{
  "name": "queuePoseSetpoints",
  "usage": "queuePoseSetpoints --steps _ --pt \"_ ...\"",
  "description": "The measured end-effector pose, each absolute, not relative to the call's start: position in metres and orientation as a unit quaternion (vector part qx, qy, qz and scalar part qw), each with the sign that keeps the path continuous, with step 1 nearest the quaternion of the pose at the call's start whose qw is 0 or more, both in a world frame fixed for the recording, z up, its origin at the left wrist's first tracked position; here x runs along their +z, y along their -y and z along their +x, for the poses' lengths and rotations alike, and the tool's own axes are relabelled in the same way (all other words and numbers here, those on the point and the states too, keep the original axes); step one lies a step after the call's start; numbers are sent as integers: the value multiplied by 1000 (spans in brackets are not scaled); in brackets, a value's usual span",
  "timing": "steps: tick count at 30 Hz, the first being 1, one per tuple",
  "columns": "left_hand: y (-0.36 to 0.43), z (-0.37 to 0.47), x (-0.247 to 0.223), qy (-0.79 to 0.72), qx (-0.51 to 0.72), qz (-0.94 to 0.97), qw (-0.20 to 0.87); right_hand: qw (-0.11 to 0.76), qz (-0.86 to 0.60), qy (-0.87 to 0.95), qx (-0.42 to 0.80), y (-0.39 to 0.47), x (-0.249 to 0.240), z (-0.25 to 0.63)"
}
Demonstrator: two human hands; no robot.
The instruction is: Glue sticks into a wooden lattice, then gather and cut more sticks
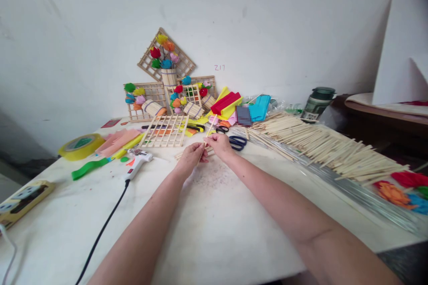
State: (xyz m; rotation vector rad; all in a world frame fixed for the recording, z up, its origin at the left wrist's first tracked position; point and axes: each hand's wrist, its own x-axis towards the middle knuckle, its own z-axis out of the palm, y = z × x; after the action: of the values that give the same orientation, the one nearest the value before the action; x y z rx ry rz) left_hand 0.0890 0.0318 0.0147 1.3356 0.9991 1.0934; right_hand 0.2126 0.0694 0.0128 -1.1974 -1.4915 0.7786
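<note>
Both hands meet over the middle of the table. My left hand (193, 155) is closed, fingers pinched round a thin wooden stick (211, 125) that rises at a slant. Its upper end stands free above the fingers. My right hand (219, 144) pinches the same stick just above the left fingers. A few more sticks (180, 156) lie beside and partly behind my left hand. Left of the hands is a lattice of glued sticks (166, 132). Close to my right hand lie dark-handled scissors (238, 142), with a smaller black-handled pair (222, 129) behind.
A glue gun (137, 164) with a black cord lies left, near yellow tape (82, 146) and a power strip (25, 198). Lattice frames with paper flowers (167, 53) lean on the wall. A long pile of sticks (327, 144), metal wires (361, 200) and a dark green jar (317, 103) occupy the right.
</note>
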Motion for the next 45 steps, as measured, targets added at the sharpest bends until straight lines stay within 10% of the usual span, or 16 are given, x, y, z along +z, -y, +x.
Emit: queuePoseSetpoints --steps 8,16,22,45 --pt "-36 85 10 -432 473 549 537 464 -486 657 342 -73 18 217" --pt "-38 79 7 -442 476 541 534 133 -633 762 -11 -79 53 279" --pt "-39 77 6 -448 488 529 530 -59 -648 760 -3 -72 54 284" --pt "-43 72 3 -441 528 487 537 13 -594 804 -9 -92 40 317"
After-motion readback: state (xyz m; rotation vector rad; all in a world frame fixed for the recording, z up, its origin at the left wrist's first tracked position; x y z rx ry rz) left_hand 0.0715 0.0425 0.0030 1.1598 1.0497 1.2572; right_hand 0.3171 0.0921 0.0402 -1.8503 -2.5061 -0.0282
